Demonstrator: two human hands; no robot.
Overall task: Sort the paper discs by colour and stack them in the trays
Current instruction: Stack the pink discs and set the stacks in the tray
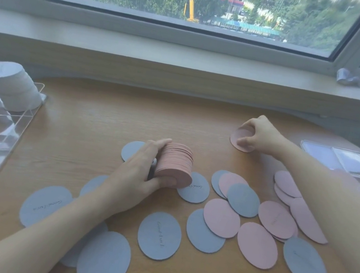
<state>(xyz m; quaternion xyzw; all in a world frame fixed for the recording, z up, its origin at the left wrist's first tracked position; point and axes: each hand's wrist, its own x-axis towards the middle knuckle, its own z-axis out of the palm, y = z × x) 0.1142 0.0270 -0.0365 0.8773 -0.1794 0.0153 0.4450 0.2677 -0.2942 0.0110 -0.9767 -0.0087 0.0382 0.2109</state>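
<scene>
Crumpled wrapper (350, 78) on windowsill (141, 45)

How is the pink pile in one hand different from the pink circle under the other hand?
The pink pile is many discs, gripped clear of the table by the left hand. The pink circle is one disc on the table, pinched at its edge by the right hand. Both are pink and round.

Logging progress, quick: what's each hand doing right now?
Left hand: grips the pink stack.
Right hand: pinches a single pink disc at its far edge, on the table.
</scene>
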